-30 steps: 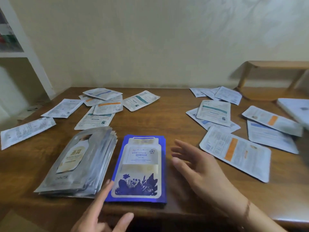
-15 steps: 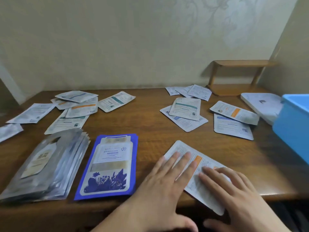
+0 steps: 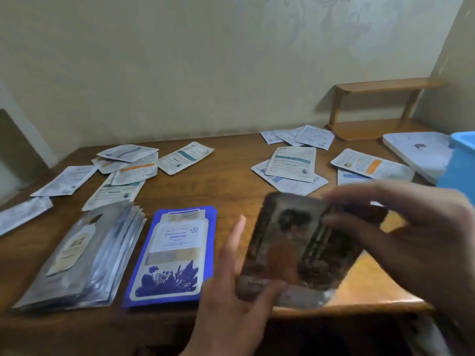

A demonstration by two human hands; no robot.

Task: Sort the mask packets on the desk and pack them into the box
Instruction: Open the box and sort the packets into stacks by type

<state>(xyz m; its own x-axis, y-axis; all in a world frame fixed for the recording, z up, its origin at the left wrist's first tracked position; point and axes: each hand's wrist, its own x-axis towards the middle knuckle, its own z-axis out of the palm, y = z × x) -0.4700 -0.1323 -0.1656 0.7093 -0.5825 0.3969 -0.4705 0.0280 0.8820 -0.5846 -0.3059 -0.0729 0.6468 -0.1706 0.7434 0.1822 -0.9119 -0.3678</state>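
Both my hands hold one mask packet (image 3: pixel 298 247) up off the desk, its dark reflective face toward me. My right hand (image 3: pixel 416 242) grips its upper right corner. My left hand (image 3: pixel 231 299) holds its lower left edge, thumb on the front. On the desk to the left lie a blue floral packet (image 3: pixel 172 255) and a stack of silver packets (image 3: pixel 84 255). White packets are scattered at the back left (image 3: pixel 128 170) and back right (image 3: pixel 293 163). The blue box (image 3: pixel 460 165) stands at the right edge.
A white flat box lid (image 3: pixel 419 152) lies beside the blue box. A small wooden shelf (image 3: pixel 375 106) stands in the back right corner against the wall. The desk's front edge (image 3: pixel 359 304) runs just below the held packet.
The orange-striped white packet that lay flat under both hands has been lifted and turned over, so its dark side faces me. My view has shifted slightly.
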